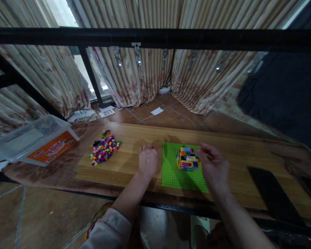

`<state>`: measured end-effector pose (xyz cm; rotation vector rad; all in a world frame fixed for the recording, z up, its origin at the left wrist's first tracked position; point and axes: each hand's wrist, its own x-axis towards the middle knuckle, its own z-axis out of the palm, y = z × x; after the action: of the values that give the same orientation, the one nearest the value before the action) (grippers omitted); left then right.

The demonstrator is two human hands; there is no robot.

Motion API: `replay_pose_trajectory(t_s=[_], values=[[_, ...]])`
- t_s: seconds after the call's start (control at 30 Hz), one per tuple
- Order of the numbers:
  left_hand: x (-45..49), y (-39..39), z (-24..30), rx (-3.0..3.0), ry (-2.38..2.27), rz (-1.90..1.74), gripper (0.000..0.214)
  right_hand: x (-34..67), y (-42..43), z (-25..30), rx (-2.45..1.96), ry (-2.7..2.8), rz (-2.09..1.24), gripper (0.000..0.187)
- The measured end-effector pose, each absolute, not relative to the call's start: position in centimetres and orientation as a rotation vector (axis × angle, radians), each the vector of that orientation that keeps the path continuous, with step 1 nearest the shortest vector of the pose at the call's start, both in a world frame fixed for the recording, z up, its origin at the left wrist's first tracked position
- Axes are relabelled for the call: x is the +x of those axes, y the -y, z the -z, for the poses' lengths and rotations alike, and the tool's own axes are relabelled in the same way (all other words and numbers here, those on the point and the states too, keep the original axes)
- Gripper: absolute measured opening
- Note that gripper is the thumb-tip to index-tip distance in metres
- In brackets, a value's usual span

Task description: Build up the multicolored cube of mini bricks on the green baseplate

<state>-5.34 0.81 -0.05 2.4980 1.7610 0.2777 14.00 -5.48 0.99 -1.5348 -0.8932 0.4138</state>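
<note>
A squarish block of stacked toy bricks [188, 159] in many colours stands on a green studded baseplate [169, 173]. My right hand [214, 166] is at the block's right side, its thumb and forefinger curled together at the top right corner. Whatever those fingertips pinch is too small to make out. Left of the baseplate, my left hand [148, 159] is low over the wooden board, knuckles up and fingers curled down. Tiny specks of colour show by its fingertips, but what it holds is hidden. Farther left lies a loose heap of small bricks [105, 148].
The wooden board [129, 135] lies on a brown cloth-covered table [54, 176]. A clear plastic box [38, 138] with an orange label is at the left end. Toward the right lies a flat black object [272, 193]. A black metal rail [155, 38] crosses before striped curtains [134, 76].
</note>
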Motion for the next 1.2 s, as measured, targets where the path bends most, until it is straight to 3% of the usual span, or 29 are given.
replay_pose_trajectory(t_s=[0.33,0.63,1.2], values=[[-5.2,-1.2,0.2,2.565,-1.731,-0.222,0.024,14.7,5.5,-1.2,-1.501,0.849,-0.410,0.033],[-2.7,2.2,-1.8,2.337,-1.317,-0.749,0.019,14.9,5.8,-2.0,-1.496,0.832,-0.444,0.030],[-0.4,2.4,-1.9,2.313,-1.319,-0.710,0.016,14.3,5.8,-1.7,-1.473,0.830,-0.578,0.025]])
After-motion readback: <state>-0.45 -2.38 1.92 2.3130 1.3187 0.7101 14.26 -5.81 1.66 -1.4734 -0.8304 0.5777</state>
